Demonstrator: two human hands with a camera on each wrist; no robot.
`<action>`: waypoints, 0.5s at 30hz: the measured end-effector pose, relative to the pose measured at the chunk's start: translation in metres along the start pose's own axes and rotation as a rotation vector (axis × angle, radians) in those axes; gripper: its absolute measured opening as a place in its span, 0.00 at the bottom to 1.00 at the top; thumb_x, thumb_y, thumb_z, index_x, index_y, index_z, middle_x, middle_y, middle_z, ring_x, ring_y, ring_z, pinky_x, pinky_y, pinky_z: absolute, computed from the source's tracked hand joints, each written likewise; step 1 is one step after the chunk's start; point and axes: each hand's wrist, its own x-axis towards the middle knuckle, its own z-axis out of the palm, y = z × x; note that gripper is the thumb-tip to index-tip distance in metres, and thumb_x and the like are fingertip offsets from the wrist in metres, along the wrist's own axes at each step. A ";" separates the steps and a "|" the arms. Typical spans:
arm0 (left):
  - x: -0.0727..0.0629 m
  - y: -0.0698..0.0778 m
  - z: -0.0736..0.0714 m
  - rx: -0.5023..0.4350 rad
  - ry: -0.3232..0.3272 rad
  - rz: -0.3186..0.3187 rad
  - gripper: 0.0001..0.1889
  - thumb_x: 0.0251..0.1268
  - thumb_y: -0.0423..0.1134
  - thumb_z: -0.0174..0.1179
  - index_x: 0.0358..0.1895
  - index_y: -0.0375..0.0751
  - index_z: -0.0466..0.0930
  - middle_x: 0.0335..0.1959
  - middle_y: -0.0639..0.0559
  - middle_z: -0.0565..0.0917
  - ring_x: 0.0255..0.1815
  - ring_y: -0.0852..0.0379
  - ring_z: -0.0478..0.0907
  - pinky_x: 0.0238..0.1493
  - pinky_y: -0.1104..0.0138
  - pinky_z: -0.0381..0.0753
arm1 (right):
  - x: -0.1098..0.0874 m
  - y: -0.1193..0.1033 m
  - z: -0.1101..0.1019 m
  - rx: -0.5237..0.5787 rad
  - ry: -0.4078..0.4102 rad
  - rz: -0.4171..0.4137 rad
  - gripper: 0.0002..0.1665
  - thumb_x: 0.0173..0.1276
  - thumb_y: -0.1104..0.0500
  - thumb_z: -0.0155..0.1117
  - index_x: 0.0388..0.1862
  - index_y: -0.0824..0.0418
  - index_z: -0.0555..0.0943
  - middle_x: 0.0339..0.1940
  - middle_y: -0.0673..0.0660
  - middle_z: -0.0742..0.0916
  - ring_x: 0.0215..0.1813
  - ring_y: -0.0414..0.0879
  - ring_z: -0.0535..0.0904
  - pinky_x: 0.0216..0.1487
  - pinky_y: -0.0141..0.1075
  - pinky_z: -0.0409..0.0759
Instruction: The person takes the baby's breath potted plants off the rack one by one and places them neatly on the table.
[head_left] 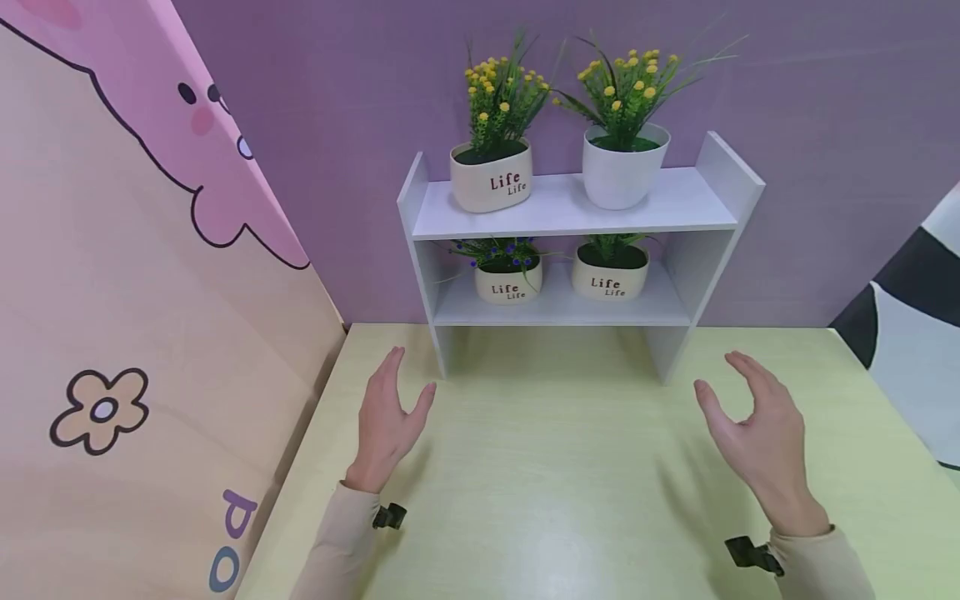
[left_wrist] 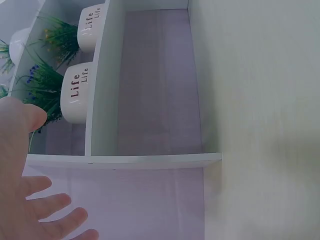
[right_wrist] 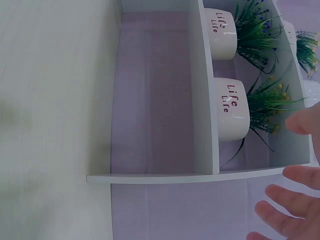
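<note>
A white two-tier shelf (head_left: 562, 318) stands at the back of the pale table, with potted plants on both tiers. On top are a yellow-flowered plant in an oval "Life" pot (head_left: 480, 187) and another in a plain white pot (head_left: 621, 179). Below sit a blue-flowered plant in a "Life" pot (head_left: 508, 287) and a green plant in a "Life" pot (head_left: 609, 279). My left hand (head_left: 388, 421) is raised in front of the shelf's left side, thumb apart from the fingers, holding nothing. Opposite it, my right hand (head_left: 761, 433) hovers near the right side, fingers slightly bent, also holding nothing.
The pale table (head_left: 555, 467) spreads out in front of the shelf. A purple wall (head_left: 315, 125) rises behind it, and a cartoon-printed panel (head_left: 150, 308) borders the left edge. At the right is a black-and-white surface (head_left: 922, 333).
</note>
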 end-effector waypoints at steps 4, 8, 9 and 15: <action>0.002 -0.001 0.003 -0.067 0.010 -0.034 0.38 0.77 0.53 0.63 0.82 0.42 0.64 0.82 0.43 0.69 0.82 0.40 0.66 0.78 0.42 0.68 | 0.001 -0.002 0.000 0.011 0.006 0.022 0.32 0.71 0.56 0.73 0.73 0.59 0.80 0.72 0.63 0.84 0.73 0.68 0.77 0.78 0.38 0.66; 0.004 -0.002 0.004 -0.155 0.028 -0.060 0.36 0.77 0.50 0.63 0.81 0.40 0.65 0.82 0.42 0.68 0.83 0.40 0.64 0.80 0.43 0.64 | 0.001 -0.004 0.000 0.025 0.022 0.041 0.31 0.71 0.56 0.72 0.73 0.56 0.81 0.71 0.62 0.85 0.73 0.62 0.79 0.72 0.22 0.62; 0.004 -0.002 0.004 -0.167 0.031 -0.063 0.36 0.77 0.49 0.63 0.81 0.40 0.65 0.82 0.41 0.68 0.83 0.40 0.64 0.81 0.43 0.64 | 0.001 -0.004 0.000 0.032 0.030 0.044 0.31 0.71 0.56 0.73 0.73 0.55 0.81 0.70 0.62 0.85 0.72 0.59 0.79 0.70 0.21 0.62; 0.007 -0.002 0.006 -0.207 0.042 -0.084 0.35 0.77 0.49 0.63 0.81 0.40 0.65 0.80 0.41 0.70 0.80 0.40 0.68 0.78 0.42 0.67 | 0.002 -0.008 0.003 0.087 0.092 0.021 0.30 0.69 0.59 0.74 0.70 0.53 0.84 0.63 0.64 0.88 0.63 0.24 0.75 0.63 0.19 0.63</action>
